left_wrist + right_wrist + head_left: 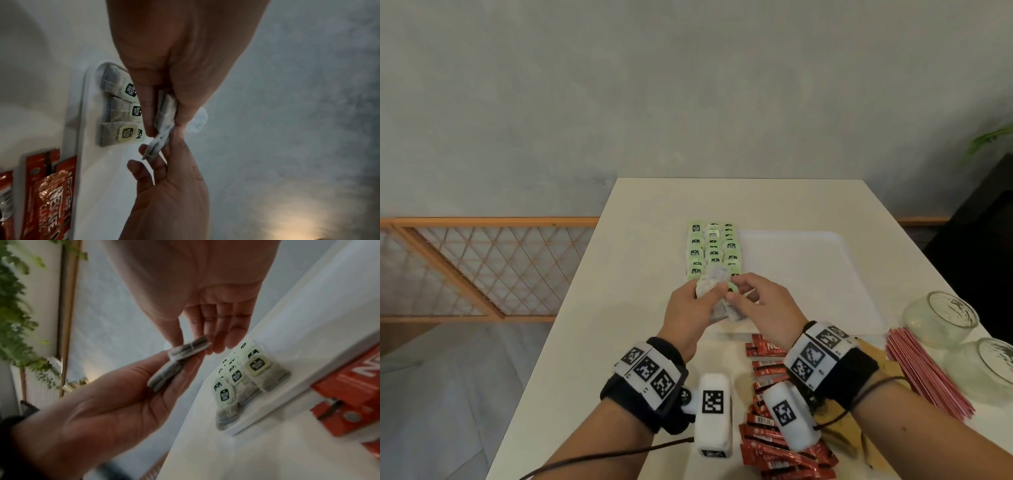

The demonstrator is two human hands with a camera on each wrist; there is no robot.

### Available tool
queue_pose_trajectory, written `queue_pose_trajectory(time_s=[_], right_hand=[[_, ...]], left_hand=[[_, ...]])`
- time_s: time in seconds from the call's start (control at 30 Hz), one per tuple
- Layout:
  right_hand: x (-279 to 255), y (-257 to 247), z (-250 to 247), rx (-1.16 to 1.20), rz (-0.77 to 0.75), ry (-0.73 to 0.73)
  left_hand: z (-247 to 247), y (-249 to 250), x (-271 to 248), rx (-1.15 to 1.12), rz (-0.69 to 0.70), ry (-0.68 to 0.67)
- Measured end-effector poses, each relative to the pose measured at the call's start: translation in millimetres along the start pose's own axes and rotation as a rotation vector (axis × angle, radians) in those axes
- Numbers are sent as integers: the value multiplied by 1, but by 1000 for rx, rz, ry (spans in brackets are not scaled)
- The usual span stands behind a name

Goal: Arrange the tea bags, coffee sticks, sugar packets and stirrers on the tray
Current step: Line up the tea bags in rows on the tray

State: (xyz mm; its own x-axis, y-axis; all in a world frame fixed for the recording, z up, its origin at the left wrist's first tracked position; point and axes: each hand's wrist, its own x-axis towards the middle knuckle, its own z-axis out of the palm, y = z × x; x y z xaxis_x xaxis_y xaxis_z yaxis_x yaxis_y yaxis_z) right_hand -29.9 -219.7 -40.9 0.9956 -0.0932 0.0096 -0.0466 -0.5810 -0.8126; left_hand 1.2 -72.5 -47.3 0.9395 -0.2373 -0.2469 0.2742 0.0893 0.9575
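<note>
Both hands meet above the near left corner of the white tray (808,274). My left hand (710,294) (162,116) grips a small stack of tea bags (714,277) (166,110) (166,376) between thumb and fingers. My right hand (734,293) (197,344) pinches one tea bag (157,146) (189,345) at the end of that stack. Tea bags with green tags (712,250) (119,110) (246,374) lie in three columns on the tray's left side. Red coffee sticks (767,442), red stirrers (924,370) and brown sugar packets (893,370) lie on the table in front of the tray.
Two glass jars (945,318) (993,366) stand at the table's right edge beside the stirrers. The tray's right part is bare. An orange lattice railing (482,267) runs left of the table, and a green plant (993,137) shows at the far right.
</note>
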Motion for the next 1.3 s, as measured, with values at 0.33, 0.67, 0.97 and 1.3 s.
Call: queue_pose_trajectory(time_s=[0.33,0.67,0.97,1.3], right_hand=[[21,22,6,73,113,11],[39,37,23,51,170,-47],[53,27,28,28,136,-22],[32,7,13,154,-73,13]], left_hand=[[-29,1,12,185,7,179],[-56,-11,15,135,-68,139],[-53,-13,17,170,-92,77],[-29,-2,7,349,-44,-88]])
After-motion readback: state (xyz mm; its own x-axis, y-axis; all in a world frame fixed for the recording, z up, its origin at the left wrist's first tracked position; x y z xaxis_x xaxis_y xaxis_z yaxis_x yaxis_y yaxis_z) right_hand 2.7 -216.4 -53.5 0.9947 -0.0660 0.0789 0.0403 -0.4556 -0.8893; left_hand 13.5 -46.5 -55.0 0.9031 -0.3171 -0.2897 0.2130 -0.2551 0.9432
